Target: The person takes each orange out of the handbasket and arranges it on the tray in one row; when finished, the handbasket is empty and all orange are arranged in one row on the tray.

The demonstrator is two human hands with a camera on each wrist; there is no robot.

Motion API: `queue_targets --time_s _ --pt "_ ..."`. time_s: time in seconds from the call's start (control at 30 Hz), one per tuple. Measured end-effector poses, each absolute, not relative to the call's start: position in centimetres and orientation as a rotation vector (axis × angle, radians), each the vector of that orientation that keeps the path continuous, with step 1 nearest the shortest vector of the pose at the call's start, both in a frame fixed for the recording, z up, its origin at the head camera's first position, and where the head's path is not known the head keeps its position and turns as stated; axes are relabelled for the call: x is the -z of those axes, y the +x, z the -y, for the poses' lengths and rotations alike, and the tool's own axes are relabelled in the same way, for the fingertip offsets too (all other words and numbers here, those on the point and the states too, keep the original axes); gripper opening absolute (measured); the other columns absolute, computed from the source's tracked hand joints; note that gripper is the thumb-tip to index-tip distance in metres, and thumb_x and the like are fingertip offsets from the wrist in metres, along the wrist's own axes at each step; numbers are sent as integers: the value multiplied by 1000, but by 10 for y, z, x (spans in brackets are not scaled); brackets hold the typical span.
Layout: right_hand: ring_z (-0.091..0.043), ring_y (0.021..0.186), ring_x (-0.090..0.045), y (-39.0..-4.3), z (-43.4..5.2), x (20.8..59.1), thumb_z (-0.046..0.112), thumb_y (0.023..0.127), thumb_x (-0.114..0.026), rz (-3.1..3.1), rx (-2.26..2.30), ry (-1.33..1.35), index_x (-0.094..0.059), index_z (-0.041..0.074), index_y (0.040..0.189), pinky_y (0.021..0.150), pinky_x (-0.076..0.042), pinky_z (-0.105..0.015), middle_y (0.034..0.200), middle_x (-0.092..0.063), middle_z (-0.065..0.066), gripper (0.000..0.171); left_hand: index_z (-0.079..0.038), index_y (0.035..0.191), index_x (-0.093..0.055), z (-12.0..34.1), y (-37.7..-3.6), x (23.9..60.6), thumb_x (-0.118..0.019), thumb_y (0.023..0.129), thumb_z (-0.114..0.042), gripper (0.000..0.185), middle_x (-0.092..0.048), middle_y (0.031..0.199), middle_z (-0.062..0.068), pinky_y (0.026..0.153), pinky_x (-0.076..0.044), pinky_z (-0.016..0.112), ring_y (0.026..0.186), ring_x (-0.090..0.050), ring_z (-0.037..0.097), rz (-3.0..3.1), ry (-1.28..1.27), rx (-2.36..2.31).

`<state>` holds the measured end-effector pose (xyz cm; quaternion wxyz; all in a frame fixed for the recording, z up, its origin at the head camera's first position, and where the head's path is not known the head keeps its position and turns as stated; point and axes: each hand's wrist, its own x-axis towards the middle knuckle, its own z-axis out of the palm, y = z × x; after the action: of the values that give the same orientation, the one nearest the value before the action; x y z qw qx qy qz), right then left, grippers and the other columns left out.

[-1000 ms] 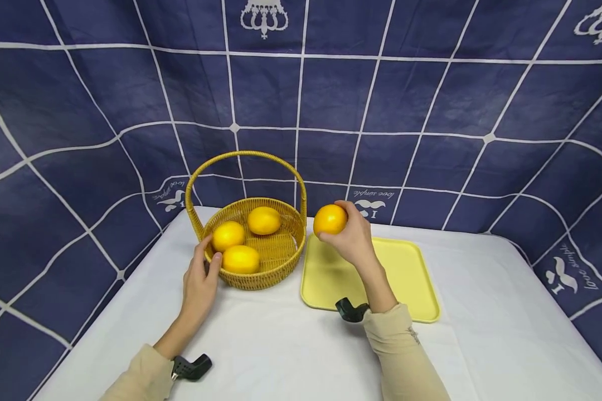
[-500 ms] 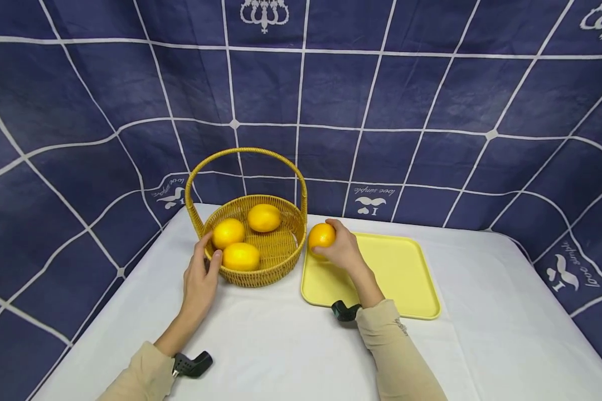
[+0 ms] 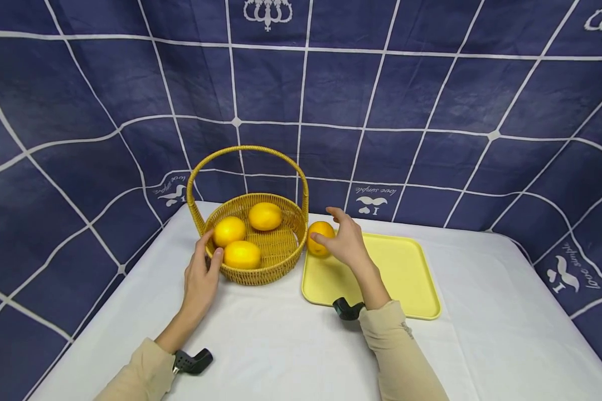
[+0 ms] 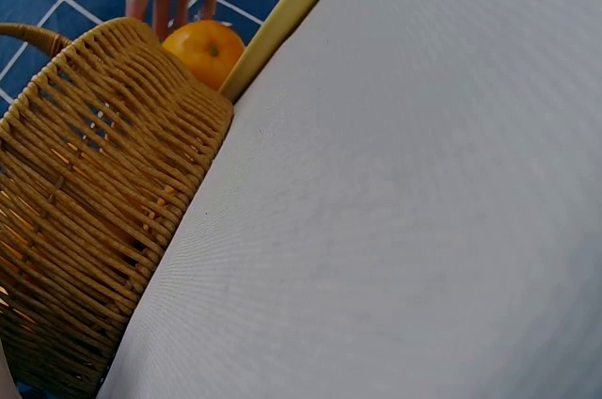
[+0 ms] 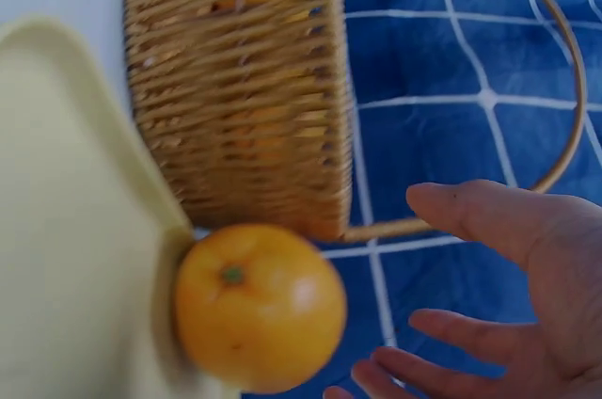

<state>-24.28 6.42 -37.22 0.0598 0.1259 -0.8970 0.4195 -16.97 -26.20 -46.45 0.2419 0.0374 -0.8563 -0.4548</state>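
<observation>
In the head view an orange (image 3: 319, 240) sits at the left end of the pale yellow tray (image 3: 396, 278), close to the basket. My right hand (image 3: 348, 242) is just right of it, thumb and fingers spread; the right wrist view shows a gap between this hand and the orange (image 5: 259, 310). A woven basket (image 3: 256, 277) with a tall arched handle stands to the left. Inside it lie three yellow fruits, one rounder fruit (image 3: 229, 231) and two oval ones (image 3: 265, 216). My left hand (image 3: 200, 275) rests against the basket's left rim, fingers extended and fingertips at the edge.
A white cloth (image 3: 261, 345) covers the table. Behind it hangs a navy curtain (image 3: 431, 100) with white grid lines. Each wrist carries a small black device (image 3: 193, 362). The basket's handle rises well above its rim.
My right hand has lowered the orange, moving slightly left, onto the tray's left end, then let go and drawn back a little to the right. My left hand stays at the basket.
</observation>
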Motion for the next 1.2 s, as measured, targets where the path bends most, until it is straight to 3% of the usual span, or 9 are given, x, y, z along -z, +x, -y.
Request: queue_targets --time_s 0.33,0.63,0.87,1.2 --pt "-34 140 -55 -225 -49 351 30 90 -84 2619 -1289 479 -56 10 150 116 -45 -55 151 -59 -12 69 -24 164 -36 264 -168 463 -49 112 -38 55 -40 168 12 125 -30 61 154 -37 37 2339 99 1246" --pt "-36 134 -58 -216 -32 353 24 89 -83 2584 -1333 603 -59 9 147 108 -53 -53 143 -63 -16 64 -25 163 -37 262 -169 462 -50 112 -39 55 -41 167 11 125 -30 60 154 -38 36 2334 80 1245" --pt "-30 125 -61 -212 -6 359 24 87 -82 2591 -1267 731 -60 7 146 106 -50 -48 141 -65 -12 65 -26 163 -37 263 -169 462 -50 112 -38 54 -42 167 11 125 -31 60 154 -39 36 2338 96 1250" --pt "-30 137 -58 -217 38 369 29 90 -82 2678 -1201 902 -60 7 146 115 -48 -45 145 -64 -7 64 -22 163 -37 263 -168 462 -48 113 -37 54 -41 167 14 124 -32 61 152 -40 37 2341 74 1260"
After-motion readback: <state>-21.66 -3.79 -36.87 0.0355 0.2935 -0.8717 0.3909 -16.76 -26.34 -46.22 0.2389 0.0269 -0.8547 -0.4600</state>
